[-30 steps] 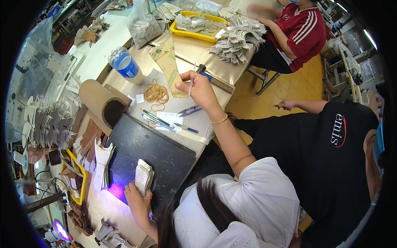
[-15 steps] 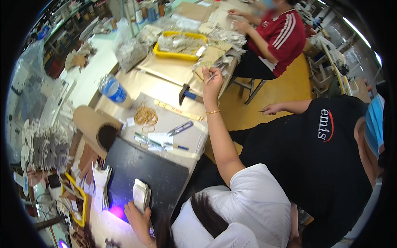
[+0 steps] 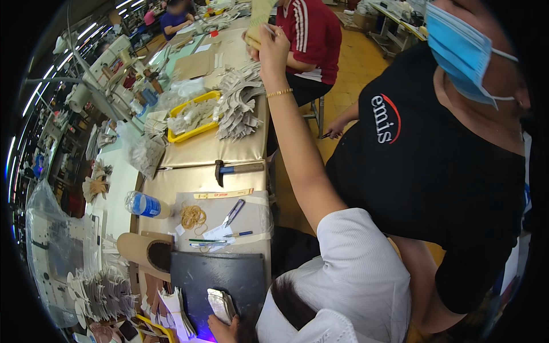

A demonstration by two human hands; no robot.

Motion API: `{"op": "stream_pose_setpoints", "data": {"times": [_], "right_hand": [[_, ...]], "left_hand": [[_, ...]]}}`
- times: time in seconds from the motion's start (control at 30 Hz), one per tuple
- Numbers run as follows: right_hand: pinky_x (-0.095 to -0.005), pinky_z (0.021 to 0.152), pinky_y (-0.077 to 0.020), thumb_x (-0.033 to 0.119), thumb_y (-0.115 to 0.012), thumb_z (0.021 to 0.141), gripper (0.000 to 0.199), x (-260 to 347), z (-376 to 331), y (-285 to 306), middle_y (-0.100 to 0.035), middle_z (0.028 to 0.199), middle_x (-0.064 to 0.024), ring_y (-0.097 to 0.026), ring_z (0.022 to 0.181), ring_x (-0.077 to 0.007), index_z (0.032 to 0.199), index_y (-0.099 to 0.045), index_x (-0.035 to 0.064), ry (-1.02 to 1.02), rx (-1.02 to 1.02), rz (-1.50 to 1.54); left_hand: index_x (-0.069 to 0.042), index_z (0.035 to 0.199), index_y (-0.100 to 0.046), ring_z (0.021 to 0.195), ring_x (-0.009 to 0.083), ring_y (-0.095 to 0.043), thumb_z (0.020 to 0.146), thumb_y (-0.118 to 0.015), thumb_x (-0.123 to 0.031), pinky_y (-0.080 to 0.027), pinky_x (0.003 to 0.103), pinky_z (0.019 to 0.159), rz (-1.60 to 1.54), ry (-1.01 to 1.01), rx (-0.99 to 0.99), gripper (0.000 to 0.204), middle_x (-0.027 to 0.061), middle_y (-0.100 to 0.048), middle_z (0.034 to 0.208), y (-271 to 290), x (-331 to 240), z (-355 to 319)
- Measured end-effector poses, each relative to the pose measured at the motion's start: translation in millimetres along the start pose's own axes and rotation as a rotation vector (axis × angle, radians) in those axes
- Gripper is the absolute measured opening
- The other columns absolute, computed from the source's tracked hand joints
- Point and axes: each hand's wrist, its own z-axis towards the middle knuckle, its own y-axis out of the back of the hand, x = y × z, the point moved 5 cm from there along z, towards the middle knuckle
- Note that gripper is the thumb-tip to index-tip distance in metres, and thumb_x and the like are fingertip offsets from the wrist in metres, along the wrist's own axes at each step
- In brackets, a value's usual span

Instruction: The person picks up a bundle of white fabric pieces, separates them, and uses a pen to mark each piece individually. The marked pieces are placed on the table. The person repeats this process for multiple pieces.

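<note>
Flanking raised right hand point(image 3: 273, 41): hammer point(image 3: 239, 169), yellow tray point(image 3: 194, 128).

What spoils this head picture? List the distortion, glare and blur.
Head view: fisheye bends the table edge and blacks out the corners; ceiling strip lights blow out at upper left; purple glow flares beside the left hand at the bottom edge; the raised right hand and its pale yellow piece look soft; the hammer is sharp.

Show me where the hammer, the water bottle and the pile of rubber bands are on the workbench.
hammer point(image 3: 239, 169): head view, on the wooden handle near the dark head.
water bottle point(image 3: 146, 204): head view, on its blue label, bottle lying on its side.
rubber bands point(image 3: 193, 216): head view, middle of the loose pile.
</note>
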Motion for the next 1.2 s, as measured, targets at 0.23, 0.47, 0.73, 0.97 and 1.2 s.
{"op": "stream_pose_setpoints", "data": {"times": [0.23, 0.47, 0.73, 0.97, 1.2], "right_hand": [[-0.0233, 0.048, -0.0455, 0.007, -0.071, 0.093, 0.019, 14.6, 73.6, 17.5, -0.067, 0.074, -0.0078, -0.058, 0.054, -0.0094, 0.106, -0.064, -0.0055, 0.023, 0.018, -0.208], [-0.0309, 0.055, -0.0486, 0.005, -0.067, 0.084, 0.026, -3.0, 147.9, 77.6, -0.068, 0.071, -0.0062, -0.061, 0.06, -0.0132, 0.108, -0.075, 0.001, 0.224, -0.244, -0.463], [-0.0293, 0.056, -0.0531, 0.005, -0.067, 0.079, 0.027, -17.3, 159.2, 87.2, -0.071, 0.069, -0.0115, -0.069, 0.058, -0.0176, 0.102, -0.072, -0.0093, 0.171, -0.33, -0.273], [-0.0299, 0.06, -0.0517, 0.011, -0.074, 0.081, 0.028, 6.5, 166.9, 91.2, -0.072, 0.074, -0.0081, -0.066, 0.064, -0.0142, 0.106, -0.075, -0.0007, 0.241, -0.357, -0.334], [-0.0372, 0.071, -0.0566, 0.016, -0.07, 0.081, 0.022, 18.0, 187.6, 88.7, -0.075, 0.078, -0.0147, -0.073, 0.073, -0.0251, 0.095, -0.078, 0.0007, 0.324, -0.423, -0.474]], "left_hand": [[0.011, 0.116, -0.056, 0.104, 0.0522, -0.063, 0.067, -0.086, -0.065, -0.049, 0.056, 0.092, 0.025, 0.008, -0.005, 0.095, 0.0349, -0.066, 0.109, 13.6, -10.6, -5.2], [0.011, 0.113, -0.057, 0.096, 0.0513, -0.064, 0.063, -0.09, -0.061, -0.052, 0.055, 0.084, 0.075, -0.067, -0.084, 0.094, 0.0337, -0.067, 0.101, 3.1, -8.6, 6.3], [0.008, 0.105, -0.063, 0.082, 0.044, -0.07, 0.066, -0.092, -0.054, -0.055, 0.05, 0.067, 0.063, -0.114, -0.119, 0.079, 0.0281, -0.071, 0.091, -3.3, 7.8, 12.4], [0.011, 0.109, -0.06, 0.098, 0.0482, -0.066, 0.072, -0.088, -0.052, -0.052, 0.053, 0.083, 0.096, 0.063, 0.06, 0.078, 0.034, -0.067, 0.103, 0.0, 0.4, 4.7], [0.012, 0.107, -0.06, 0.103, 0.051, -0.062, 0.076, -0.085, -0.052, -0.048, 0.056, 0.092, 0.187, 0.073, 0.065, 0.076, 0.0377, -0.063, 0.107, -10.5, 7.4, 14.0]]}}
